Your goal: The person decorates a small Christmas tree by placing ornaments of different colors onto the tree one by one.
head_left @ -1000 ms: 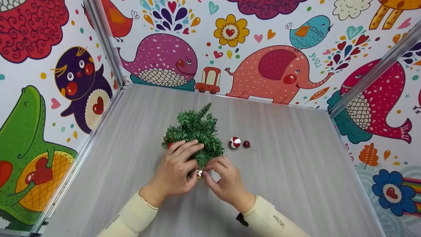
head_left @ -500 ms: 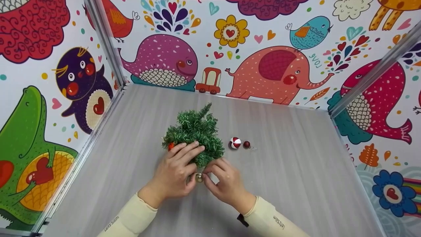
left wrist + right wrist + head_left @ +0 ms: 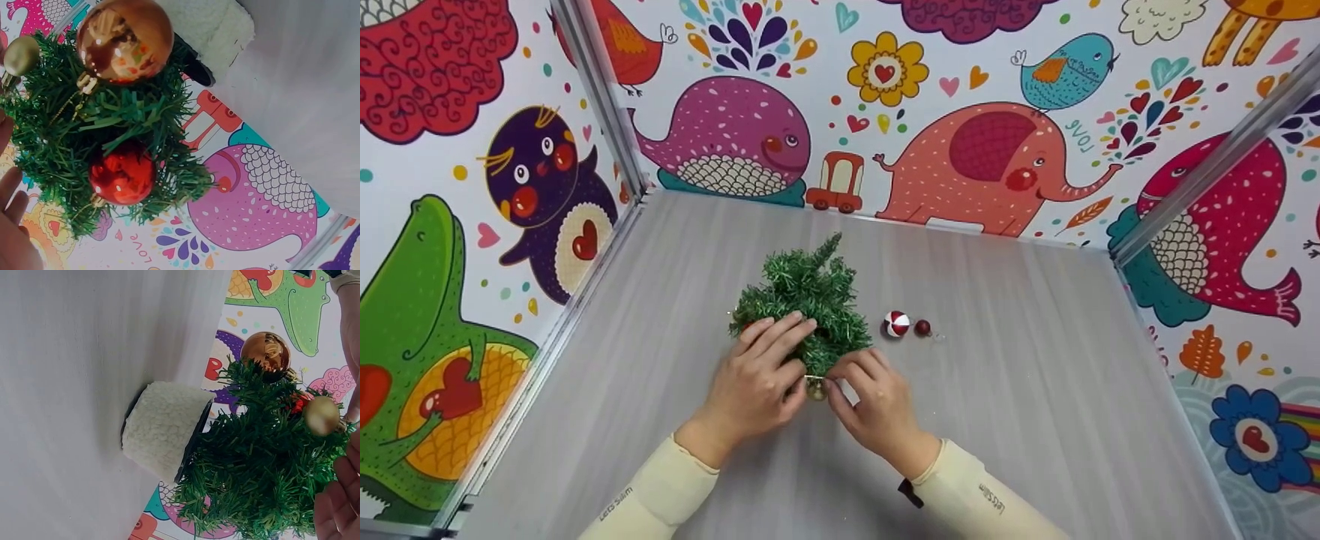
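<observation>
A small green artificial Christmas tree (image 3: 810,281) stands on the table. At its near side a little matte gold Christmas ball (image 3: 816,388) hangs between my hands; the left wrist view shows the same gold ball (image 3: 21,55) against the branches. My left hand (image 3: 757,386) pinches at the ball's cord with thumb and forefinger, its other fingers lying over the branches. From the right, my right hand (image 3: 877,397) pinches the cord's other side. A shiny copper ball (image 3: 125,42) and a red ball (image 3: 122,172) hang on the tree. The fingertips' exact hold is partly hidden.
Right of the tree lie a red-and-white ball (image 3: 896,324) and a small dark red ball (image 3: 922,328). The tree's pot (image 3: 163,430) is wrapped in white fleece. Printed panels (image 3: 960,150) in metal frames wall in the grey table (image 3: 1020,375).
The gold ball dipped slightly toward me, then rose closer to the tree. Both hands have shifted a little toward the branches, still at the cord. The loose balls stay where they were.
</observation>
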A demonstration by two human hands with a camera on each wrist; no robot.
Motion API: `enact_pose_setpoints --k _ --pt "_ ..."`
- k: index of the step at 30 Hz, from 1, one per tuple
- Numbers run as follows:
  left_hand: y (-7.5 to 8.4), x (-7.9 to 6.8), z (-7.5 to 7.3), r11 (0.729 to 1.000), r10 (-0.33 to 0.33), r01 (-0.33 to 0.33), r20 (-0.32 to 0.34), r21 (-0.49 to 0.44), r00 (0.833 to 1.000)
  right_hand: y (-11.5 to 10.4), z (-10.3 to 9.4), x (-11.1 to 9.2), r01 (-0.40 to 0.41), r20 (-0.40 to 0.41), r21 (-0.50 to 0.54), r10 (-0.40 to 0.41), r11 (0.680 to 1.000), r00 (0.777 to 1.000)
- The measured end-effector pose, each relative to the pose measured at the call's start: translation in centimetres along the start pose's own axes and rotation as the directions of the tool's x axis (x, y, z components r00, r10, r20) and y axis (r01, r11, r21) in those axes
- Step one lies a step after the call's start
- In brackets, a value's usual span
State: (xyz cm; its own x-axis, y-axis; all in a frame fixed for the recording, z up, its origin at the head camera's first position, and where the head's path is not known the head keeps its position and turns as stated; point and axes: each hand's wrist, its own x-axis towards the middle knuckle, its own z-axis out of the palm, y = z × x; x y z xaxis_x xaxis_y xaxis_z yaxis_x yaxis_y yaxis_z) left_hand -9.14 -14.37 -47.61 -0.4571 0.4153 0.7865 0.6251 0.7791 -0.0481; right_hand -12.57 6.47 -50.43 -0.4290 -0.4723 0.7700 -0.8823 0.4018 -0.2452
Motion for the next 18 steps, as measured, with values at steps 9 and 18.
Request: enact_pose_setpoints --k 9,18 --pt "-0.24 0.31 0.29 0.997 -0.07 0.07 -0.01 -0.015 0.997 0.51 0.34 0.42 -0.034 -0.041 -0.002 0.034 0.999 0.999" --pt "0.03 0.27 0.41 0.992 -0.128 0.128 -0.049 -0.011 0.991 0.55 0.51 0.59 -0.066 -0.074 0.024 0.067 0.998 0.995"
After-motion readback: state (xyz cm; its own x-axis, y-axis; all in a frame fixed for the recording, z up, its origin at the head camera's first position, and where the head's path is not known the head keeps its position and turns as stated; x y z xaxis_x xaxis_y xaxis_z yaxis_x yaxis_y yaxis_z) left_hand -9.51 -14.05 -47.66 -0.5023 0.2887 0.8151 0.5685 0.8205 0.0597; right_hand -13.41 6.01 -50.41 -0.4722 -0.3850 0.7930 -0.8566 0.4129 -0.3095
